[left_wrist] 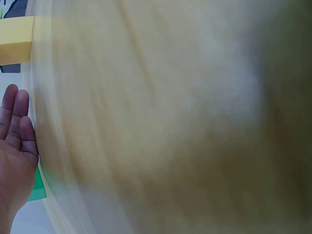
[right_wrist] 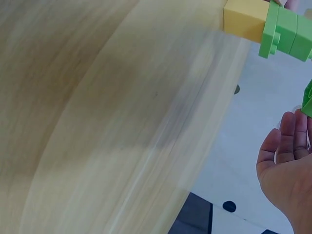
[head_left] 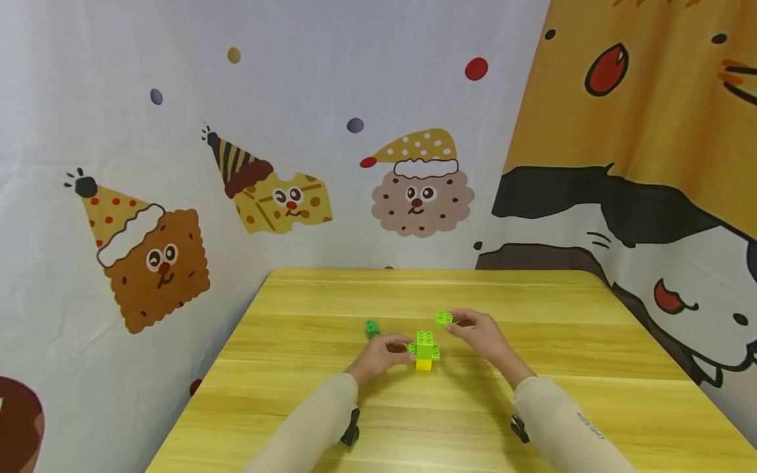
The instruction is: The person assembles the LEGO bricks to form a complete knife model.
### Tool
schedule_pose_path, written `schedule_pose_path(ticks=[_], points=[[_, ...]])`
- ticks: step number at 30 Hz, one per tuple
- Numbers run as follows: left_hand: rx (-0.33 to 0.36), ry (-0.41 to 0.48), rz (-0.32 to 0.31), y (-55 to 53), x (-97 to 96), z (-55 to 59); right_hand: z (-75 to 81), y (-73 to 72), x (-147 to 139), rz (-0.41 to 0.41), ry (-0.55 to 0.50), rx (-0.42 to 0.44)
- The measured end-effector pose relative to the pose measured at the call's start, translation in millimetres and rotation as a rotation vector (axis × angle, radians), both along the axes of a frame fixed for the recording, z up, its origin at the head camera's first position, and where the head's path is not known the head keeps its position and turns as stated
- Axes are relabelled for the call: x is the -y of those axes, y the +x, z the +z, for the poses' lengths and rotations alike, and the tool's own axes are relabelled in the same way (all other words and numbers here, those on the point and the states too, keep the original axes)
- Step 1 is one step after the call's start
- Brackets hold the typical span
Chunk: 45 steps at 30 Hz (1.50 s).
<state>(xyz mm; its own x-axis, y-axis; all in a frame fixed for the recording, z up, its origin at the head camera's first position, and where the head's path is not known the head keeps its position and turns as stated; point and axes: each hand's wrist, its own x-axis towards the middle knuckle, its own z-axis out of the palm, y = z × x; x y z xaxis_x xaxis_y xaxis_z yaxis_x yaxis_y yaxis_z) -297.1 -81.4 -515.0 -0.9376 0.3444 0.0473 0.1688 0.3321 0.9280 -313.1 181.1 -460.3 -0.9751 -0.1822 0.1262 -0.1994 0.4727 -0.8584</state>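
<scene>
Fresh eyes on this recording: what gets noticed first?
Probably the cartoon backdrop behind the table, with its round cookie and cheese wearing hats. Next, the bright block stack on the table, the left hand close beside it, the right hand holding a lime block to its right.

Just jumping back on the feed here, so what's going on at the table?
A person is working with toy bricks on the wooden table. The right hand pinches a light green brick, clear of the stack, which has light green pieces on a yellow base. The left hand is at the stack's left side; whether it grips or only touches is hard to tell. A darker green brick lies just beyond the left hand.
</scene>
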Motion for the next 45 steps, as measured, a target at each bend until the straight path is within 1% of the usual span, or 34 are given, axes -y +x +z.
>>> schedule_pose_path(ticks=[7, 14, 22, 25, 32, 37, 45], points=[[0.004, -0.001, 0.006, 0.5, 0.2, 0.9, 1.3, 2.3, 7.7, 0.036, 0.014, -0.004], [0.002, -0.008, 0.017, 1.2, -1.0, 2.4, 3.0, 5.9, 14.0, 0.086, 0.004, -0.015], [-0.004, -0.01, 0.023, 4.0, -2.8, 5.8, 2.9, 9.0, 19.3, 0.122, 0.032, -0.048], [-0.002, -0.012, 0.02, 3.6, -1.6, 5.6, 2.0, 9.3, 20.4, 0.135, 0.037, -0.057], [-0.008, -0.004, 0.007, 1.5, 0.3, 2.6, 1.9, 11.2, 23.9, 0.153, 0.042, -0.039], [-0.006, 0.003, 0.008, 0.7, -0.1, 0.6, -0.4, 11.2, 24.9, 0.17, 0.043, -0.045], [-0.003, 0.012, 0.012, 1.5, 0.0, 2.0, -0.8, 11.4, 25.9, 0.187, 0.055, -0.045]])
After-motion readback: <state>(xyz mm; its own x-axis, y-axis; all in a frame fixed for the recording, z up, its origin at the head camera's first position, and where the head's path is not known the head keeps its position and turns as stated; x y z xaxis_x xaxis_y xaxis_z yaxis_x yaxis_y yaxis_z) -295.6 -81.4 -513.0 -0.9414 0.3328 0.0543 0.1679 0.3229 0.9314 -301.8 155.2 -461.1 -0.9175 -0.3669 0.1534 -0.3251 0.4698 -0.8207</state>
